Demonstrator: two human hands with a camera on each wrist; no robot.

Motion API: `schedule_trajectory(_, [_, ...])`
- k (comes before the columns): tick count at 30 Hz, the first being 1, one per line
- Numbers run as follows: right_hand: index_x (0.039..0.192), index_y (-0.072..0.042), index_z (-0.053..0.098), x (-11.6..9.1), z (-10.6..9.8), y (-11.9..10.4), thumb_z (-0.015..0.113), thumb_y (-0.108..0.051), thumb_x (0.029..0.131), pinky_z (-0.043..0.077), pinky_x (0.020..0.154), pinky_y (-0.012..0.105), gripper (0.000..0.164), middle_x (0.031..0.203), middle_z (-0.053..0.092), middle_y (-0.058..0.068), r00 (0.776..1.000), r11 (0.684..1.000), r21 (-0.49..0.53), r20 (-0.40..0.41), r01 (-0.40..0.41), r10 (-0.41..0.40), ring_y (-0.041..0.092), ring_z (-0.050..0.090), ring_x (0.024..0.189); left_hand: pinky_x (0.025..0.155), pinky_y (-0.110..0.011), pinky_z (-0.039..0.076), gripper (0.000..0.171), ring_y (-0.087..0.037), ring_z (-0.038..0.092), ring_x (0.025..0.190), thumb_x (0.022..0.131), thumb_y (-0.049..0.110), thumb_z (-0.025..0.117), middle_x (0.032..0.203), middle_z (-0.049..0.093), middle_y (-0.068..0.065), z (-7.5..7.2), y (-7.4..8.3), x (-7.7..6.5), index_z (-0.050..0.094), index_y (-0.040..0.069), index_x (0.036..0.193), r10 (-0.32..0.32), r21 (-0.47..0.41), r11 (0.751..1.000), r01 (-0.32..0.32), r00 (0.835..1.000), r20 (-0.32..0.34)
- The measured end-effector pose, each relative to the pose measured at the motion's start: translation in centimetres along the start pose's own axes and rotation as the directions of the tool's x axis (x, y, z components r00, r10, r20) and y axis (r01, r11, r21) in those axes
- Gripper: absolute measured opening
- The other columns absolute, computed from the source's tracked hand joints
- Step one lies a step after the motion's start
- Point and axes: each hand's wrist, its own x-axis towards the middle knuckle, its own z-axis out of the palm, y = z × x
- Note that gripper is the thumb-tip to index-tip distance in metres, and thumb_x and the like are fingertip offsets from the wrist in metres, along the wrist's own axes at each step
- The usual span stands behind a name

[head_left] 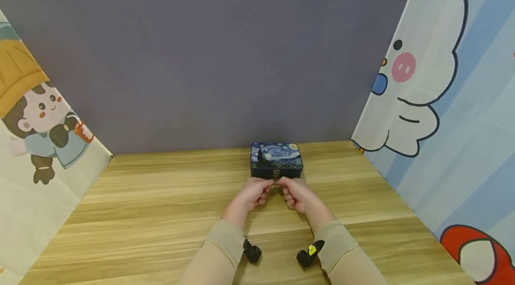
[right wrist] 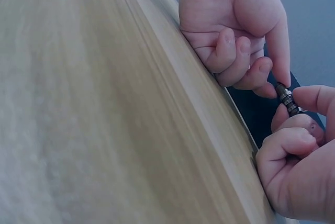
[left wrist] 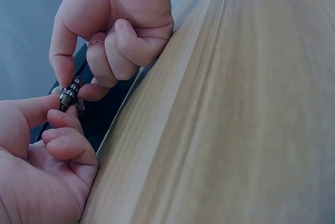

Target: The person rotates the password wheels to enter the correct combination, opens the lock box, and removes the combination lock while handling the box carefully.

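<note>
A small dark box (head_left: 276, 156) with a swirling blue night-sky painting on its lid sits closed at the back of the table. At its front clasp (head_left: 276, 174) is a small dark metal combination padlock (left wrist: 69, 94), with ringed dials (right wrist: 288, 100) along its barrel. My left hand (head_left: 254, 191) pinches one end of the padlock between thumb and forefinger. From the other side, my right hand (head_left: 297, 192) pinches the opposite end. The remaining fingers of both hands are curled in, close to the tabletop. Fingertips hide part of the padlock.
The wood-grain table (head_left: 161, 213) runs back to a grey panel (head_left: 221, 61) just behind the box. Cartoon-printed curtains (head_left: 442, 142) flank both sides. A black wrist device (head_left: 252, 251) is worn on each cuff.
</note>
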Motion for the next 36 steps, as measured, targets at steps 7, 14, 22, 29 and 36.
schedule_trajectory(7, [0.079,-0.009,0.056,-0.13,0.05,-0.06,0.063,-0.017,0.087,0.021,0.039,0.018,0.013,0.055,0.031,-0.008,1.0,1.0,0.002,-0.006,-0.006,0.006,0.004,0.025,0.043,0.046,-0.021,0.03,0.027,-0.007,0.036,0.051,0.1,0.017,0.062,0.069,0.05,0.001,0.01,-0.03,0.07,0.064,-0.01,0.103,0.004,0.012,1.0,-0.004,1.0,0.007])
schedule_trajectory(14, [0.083,-0.007,0.057,-0.1,0.09,-0.07,0.063,-0.017,0.088,0.021,0.039,0.017,0.012,0.055,0.03,-0.008,1.0,1.0,0.0,-0.002,-0.002,0.002,0.004,0.024,0.043,0.046,-0.021,0.03,0.028,-0.007,0.036,0.05,0.101,0.017,0.061,0.068,0.05,0.002,-0.01,0.02,0.09,0.063,-0.011,0.104,0.006,0.009,1.0,-0.006,1.0,0.012])
schedule_trajectory(22, [0.085,-0.006,0.057,0.13,0.08,0.02,0.062,-0.018,0.089,0.021,0.038,0.018,0.013,0.056,0.031,-0.008,1.0,1.0,0.0,-0.015,-0.012,0.012,0.003,0.024,0.042,0.046,-0.021,0.03,0.023,-0.007,0.035,0.05,0.101,0.017,0.061,0.067,0.048,0.002,0.04,-0.03,0.12,0.063,-0.005,0.094,0.013,0.021,1.0,-0.013,1.0,0.002])
schedule_trajectory(29, [0.085,-0.006,0.058,0.3,0.05,0.08,0.062,-0.019,0.089,0.02,0.039,0.018,0.014,0.056,0.03,-0.008,1.0,1.0,-0.01,-0.016,-0.012,0.012,0.004,0.023,0.042,0.046,-0.021,0.03,0.023,-0.008,0.035,0.05,0.102,0.017,0.061,0.067,0.048,0.002,0.0,-0.04,0.13,0.062,-0.003,0.093,0.011,0.023,1.0,-0.011,1.0,-0.001])
schedule_trajectory(36, [0.084,-0.007,0.058,0.43,0.05,0.18,0.062,-0.02,0.089,0.02,0.039,0.019,0.015,0.056,0.03,-0.008,1.0,1.0,-0.02,-0.022,-0.011,0.01,0.004,0.023,0.043,0.046,-0.022,0.031,0.024,-0.008,0.035,0.05,0.102,0.018,0.061,0.067,0.048,0.001,-0.01,0.01,0.04,0.062,-0.004,0.091,0.011,0.022,1.0,-0.011,1.0,0.002])
